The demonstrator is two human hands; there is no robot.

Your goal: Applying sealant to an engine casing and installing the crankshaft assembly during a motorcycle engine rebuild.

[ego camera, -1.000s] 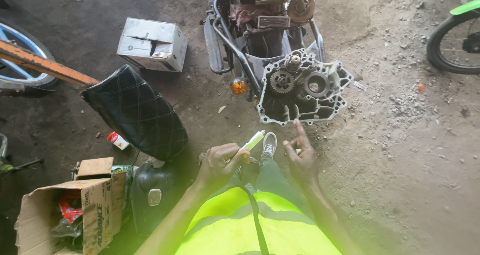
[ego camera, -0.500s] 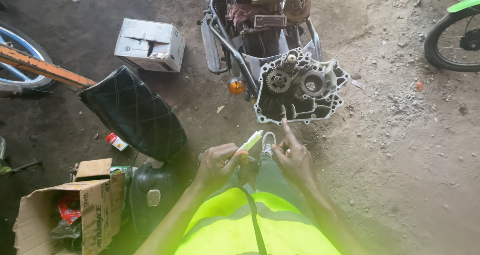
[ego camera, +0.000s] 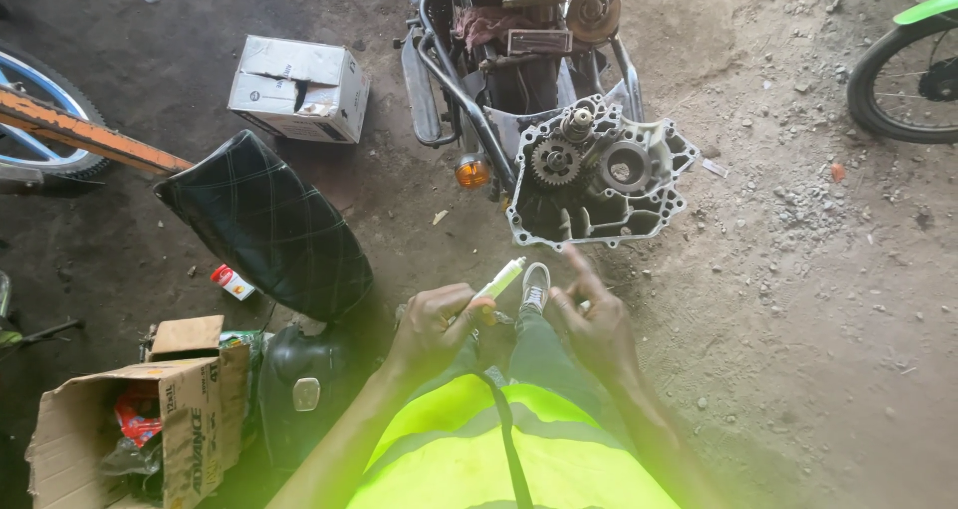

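Small white tube (ego camera: 502,276): clamped in the closed fingers of the left hand (ego camera: 431,326), nozzle end tilted up toward the engine case, held low over the person's lap just beside the right hand (ego camera: 597,321), which holds nothing, fingers spread and forefinger raised. Open engine crankcase (ego camera: 599,185) with exposed gears: on the dirt floor (ego camera: 798,299) directly ahead of both hands, against a stripped motorcycle frame (ego camera: 499,40). Surroundings: black quilted seat (ego camera: 264,225) to the left, closed white carton (ego camera: 297,87) beyond it, open cardboard box (ego camera: 150,419) at lower left.
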